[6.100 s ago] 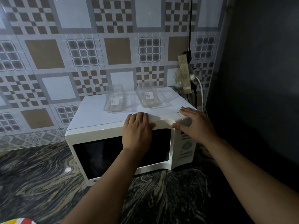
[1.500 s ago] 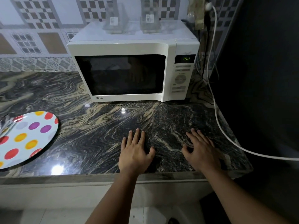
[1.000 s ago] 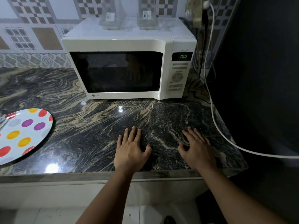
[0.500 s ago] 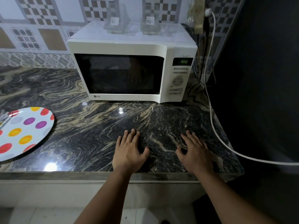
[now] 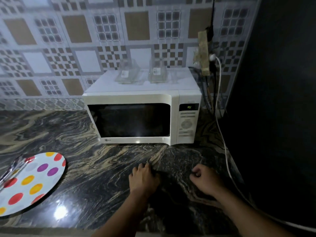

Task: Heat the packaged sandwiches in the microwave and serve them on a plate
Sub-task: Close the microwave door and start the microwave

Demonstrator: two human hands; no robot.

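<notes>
A white microwave [image 5: 174, 98] stands at the back of the dark marble counter, its door closed and its window dark; the green display [image 5: 189, 107] is lit. Two clear plastic sandwich packages [image 5: 126, 74] [image 5: 157, 72] rest on its top; they look see-through and I cannot make out their contents. A polka-dot plate [image 5: 36, 178] lies at the left, with metal tongs [image 5: 12, 170] across it. My left hand [image 5: 143, 179] and my right hand [image 5: 206, 180] rest on the counter in front of the microwave, fingers curled, holding nothing.
A white power cable [image 5: 225, 151] runs from a wall socket strip [image 5: 204, 52] down the counter's right side. A dark wall or panel [image 5: 273, 100] borders the right. The patterned tile wall stands behind. The counter's front edge [image 5: 51, 230] is close below my hands.
The view has tilted up, showing more wall. Both hands stay on the counter, but their fingers have curled in from flat and spread.
</notes>
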